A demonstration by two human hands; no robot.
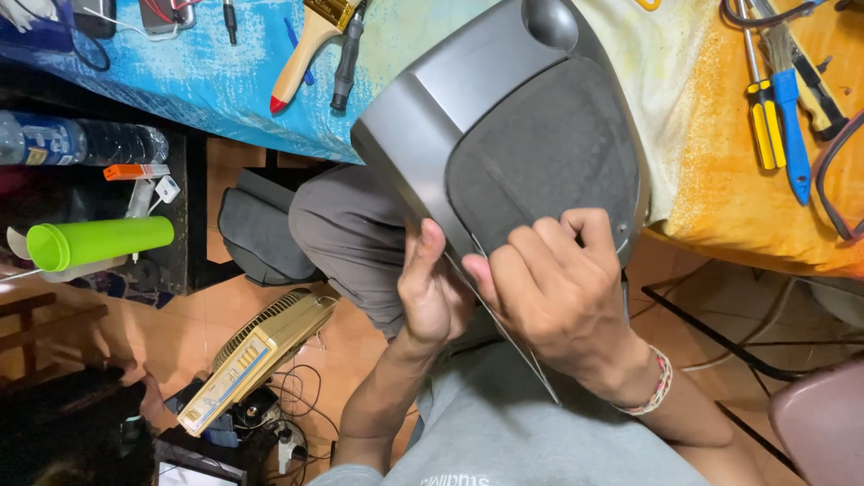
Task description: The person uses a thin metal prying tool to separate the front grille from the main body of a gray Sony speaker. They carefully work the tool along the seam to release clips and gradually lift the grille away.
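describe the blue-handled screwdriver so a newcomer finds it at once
Look at the orange cloth on the table's right end. The screwdriver lies there beside a yellow-handled one. Its plain blue handle sets it apart.

— What covers the table (pixel 225 85)?

— A blue patterned cloth (pixel 180 81) on one stretch, then a pale cloth (pixel 670 99) and an orange one (pixel 720 193).

— And on the blue part?

— A paintbrush (pixel 310 49) with a wooden handle and red tip, a black-handled tool (pixel 345 63) just beside it (their heads nearly touching), and a blue pen (pixel 300 49).

— The orange side?

— A yellow-handled screwdriver (pixel 763 112) beside a blue-handled one (pixel 792 130). The grey speaker housing (pixel 468 81) rests partly on the table's edge.

— Below?

— The tiled floor (pixel 189 324) carries a small beige fan (pixel 256 355) and cables (pixel 292 396).
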